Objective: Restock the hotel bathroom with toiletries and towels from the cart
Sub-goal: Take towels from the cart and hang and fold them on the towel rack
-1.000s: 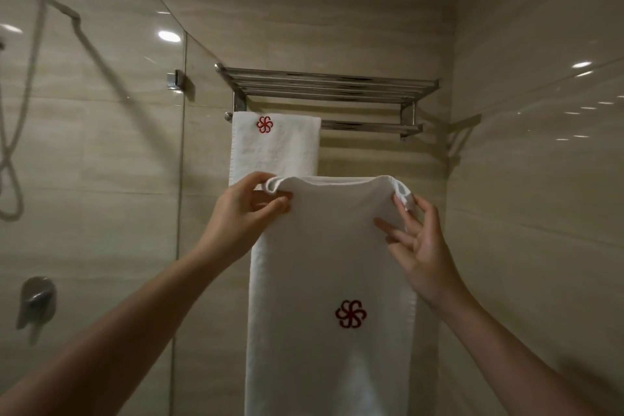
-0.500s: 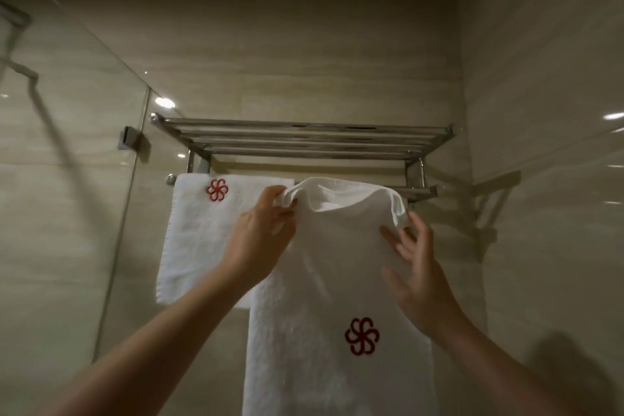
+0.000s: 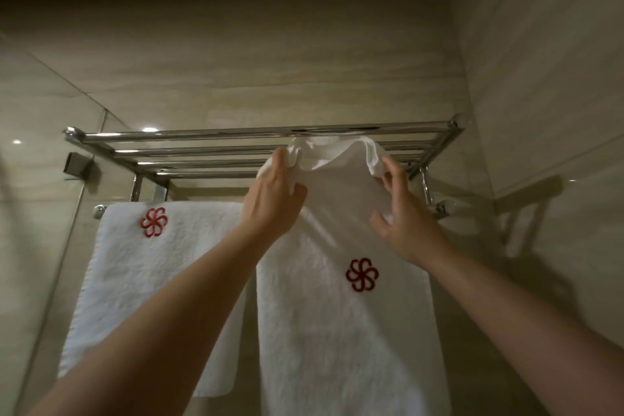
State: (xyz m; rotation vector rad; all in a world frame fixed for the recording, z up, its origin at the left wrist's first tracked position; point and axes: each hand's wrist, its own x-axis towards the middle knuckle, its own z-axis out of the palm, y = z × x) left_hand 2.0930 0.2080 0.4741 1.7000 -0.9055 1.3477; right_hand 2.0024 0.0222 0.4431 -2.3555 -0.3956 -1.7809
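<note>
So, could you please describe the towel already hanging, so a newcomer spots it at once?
Find the chrome tube rack on the beige back wall. A white terry towel hangs from the rail under its left half. Unlike the held white towel beside it, its red flower logo sits near the top.

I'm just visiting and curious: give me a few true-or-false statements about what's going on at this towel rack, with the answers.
1. The left hand and the right hand both hold one white towel. True.
2. The towel rack is wooden. False: it is shiny metal.
3. A second towel hangs from the lower bar, on the left. True.
4. The towels' logos are blue. False: they are red.
</note>
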